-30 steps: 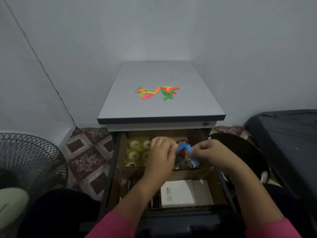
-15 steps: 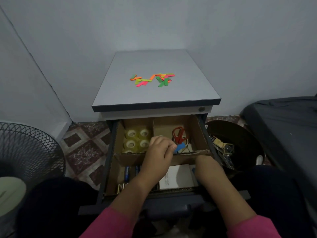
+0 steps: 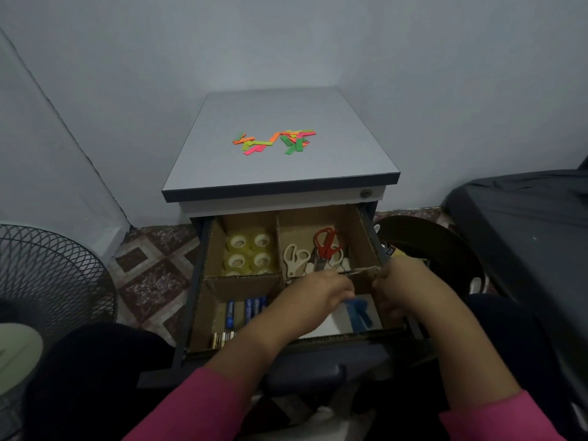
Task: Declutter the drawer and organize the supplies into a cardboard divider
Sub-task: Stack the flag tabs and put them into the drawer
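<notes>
Left hand (image 3: 321,291) curled over blue strips (image 3: 359,312), grip unclear; right hand (image 3: 401,286) fingers hidden behind cardboard divider (image 3: 366,272).

A black wire fan guard (image 3: 47,275) stands at the left on the patterned floor tiles (image 3: 152,268), a round dark bin (image 3: 445,249) sits at the right just beside a black-covered bed (image 3: 525,224), and pale grey walls (image 3: 286,43) meet behind.

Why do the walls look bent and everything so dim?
Head view: the wide-angle lens bows the wall lines; light is dim and flat, without glare; the left hand and right hand look slightly smeared, while the scissors and tape rolls stay fairly sharp.
</notes>
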### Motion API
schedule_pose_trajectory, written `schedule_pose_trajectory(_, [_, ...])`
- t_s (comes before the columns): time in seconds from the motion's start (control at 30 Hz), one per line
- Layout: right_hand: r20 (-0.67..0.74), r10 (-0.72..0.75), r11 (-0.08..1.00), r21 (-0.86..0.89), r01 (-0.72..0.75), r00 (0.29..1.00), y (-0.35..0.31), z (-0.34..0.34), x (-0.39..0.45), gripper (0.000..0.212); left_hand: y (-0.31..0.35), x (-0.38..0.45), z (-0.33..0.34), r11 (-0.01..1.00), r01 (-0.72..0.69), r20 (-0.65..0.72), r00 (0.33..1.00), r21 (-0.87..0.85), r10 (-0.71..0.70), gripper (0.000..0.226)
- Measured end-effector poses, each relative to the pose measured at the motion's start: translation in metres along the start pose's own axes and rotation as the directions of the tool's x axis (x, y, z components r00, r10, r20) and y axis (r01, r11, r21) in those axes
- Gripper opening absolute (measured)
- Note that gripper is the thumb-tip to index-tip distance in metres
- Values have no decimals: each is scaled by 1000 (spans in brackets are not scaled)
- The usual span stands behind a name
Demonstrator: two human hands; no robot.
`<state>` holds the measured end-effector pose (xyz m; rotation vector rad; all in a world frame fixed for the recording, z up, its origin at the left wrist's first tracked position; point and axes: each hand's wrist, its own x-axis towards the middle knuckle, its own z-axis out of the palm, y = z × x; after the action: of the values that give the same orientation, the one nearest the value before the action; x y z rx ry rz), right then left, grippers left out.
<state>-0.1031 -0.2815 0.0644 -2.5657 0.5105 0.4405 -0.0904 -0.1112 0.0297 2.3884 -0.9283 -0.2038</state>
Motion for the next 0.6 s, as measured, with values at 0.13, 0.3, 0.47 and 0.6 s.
schedule_pose_trajectory(0.13, [15,-7,981,195,4,1000,7,-8,-3,19,11,22,6,970,-57,249,968,236,-4,24])
schedule_pose_trajectory(0.3, [44,-20,970,243,9,999,10,-9,-3,21,19,34,16,939,-130,374,928,317,2,24])
schedule_pose_trajectory(0.47, [114,15,974,224,-40,993,7,-8,2,19,16,30,18,950,-123,356,935,287,13,36])
schedule_pose_trajectory(0.6, [225,94,994,26,-102,970,-5,-2,4,20,6,20,6,957,-156,259,962,245,91,42])
